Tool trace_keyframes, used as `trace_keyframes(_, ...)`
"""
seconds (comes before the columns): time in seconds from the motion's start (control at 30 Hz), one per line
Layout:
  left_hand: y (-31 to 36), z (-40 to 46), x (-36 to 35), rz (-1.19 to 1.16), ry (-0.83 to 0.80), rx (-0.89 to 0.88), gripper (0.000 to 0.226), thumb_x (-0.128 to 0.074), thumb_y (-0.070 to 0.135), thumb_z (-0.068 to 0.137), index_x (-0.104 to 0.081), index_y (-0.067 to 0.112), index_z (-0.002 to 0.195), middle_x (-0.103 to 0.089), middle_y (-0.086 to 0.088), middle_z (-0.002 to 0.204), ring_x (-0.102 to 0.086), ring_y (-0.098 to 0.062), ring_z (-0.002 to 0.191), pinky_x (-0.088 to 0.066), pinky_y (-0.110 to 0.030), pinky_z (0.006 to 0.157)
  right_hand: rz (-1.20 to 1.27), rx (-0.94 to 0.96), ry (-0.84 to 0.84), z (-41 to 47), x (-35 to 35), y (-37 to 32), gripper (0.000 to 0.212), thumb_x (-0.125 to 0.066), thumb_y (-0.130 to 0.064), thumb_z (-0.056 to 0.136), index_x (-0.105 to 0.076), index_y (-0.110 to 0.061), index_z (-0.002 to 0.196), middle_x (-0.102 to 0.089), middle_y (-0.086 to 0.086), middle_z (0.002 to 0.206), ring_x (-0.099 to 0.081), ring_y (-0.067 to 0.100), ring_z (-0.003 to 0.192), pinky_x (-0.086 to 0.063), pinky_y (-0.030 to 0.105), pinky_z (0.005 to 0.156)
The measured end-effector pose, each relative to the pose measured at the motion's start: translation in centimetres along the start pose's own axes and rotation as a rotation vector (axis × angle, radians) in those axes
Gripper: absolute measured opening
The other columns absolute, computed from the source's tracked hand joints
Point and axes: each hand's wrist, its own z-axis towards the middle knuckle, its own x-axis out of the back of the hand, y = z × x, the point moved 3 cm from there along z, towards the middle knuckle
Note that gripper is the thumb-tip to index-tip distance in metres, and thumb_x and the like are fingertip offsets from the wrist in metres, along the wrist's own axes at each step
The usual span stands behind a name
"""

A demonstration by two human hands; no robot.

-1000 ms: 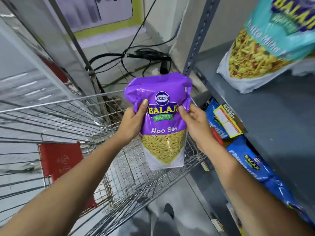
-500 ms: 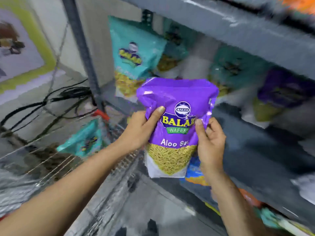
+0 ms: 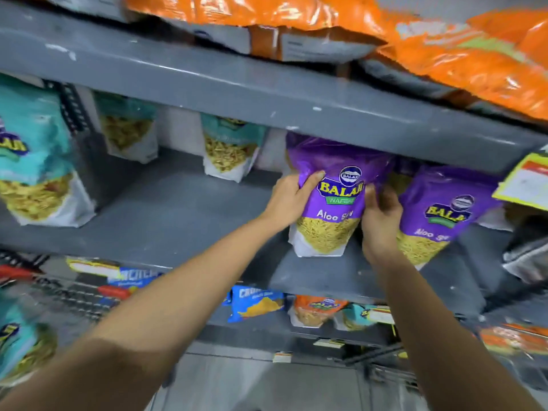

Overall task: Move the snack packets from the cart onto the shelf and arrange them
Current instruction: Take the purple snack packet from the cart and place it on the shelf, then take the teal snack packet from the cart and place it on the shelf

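A purple Aloo Sev packet point(image 3: 332, 203) stands upright on the grey middle shelf point(image 3: 166, 215), its base touching the board. My left hand point(image 3: 289, 200) grips its left edge with the thumb across the front. My right hand point(image 3: 381, 215) holds its right edge. A second purple Aloo Sev packet point(image 3: 439, 218) stands right beside it on the right. The wire cart point(image 3: 68, 295) shows blurred at the lower left, with a teal packet point(image 3: 20, 348) at its near side.
Teal packets stand on the same shelf at the left point(image 3: 32, 164) and at the back point(image 3: 127, 129), point(image 3: 228, 149). Orange packets point(image 3: 462, 54) lie on the upper shelf. A yellow price tag point(image 3: 525, 182) hangs at the right. Blue and orange packets point(image 3: 258, 304) fill the lower shelf.
Both hands carried the purple packet from above the cart up and right, onto the middle shelf beside the other purple packet. The view swung from the cart to the shelves.
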Motion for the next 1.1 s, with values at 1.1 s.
trace_keyframes(1.1, -34.2, -43.9, 39.1, 0.088, 0.432, 1.054, 0.091, -0.079, 0.081, 0.032, -0.067, 0.021, 0.1, -0.074, 0.002, 0.091, -0.069, -0.015, 0.082, -0.055, -0.034, 0.08, -0.635, 0.258, -1.474, -36.7, -39.0, 18.4, 0.019, -0.079, -0.028, 0.074, -0.073, -0.014, 0.086, -0.066, -0.002, 0.069, -0.06, 0.016, 0.064, -0.046, 0.028, 0.067)
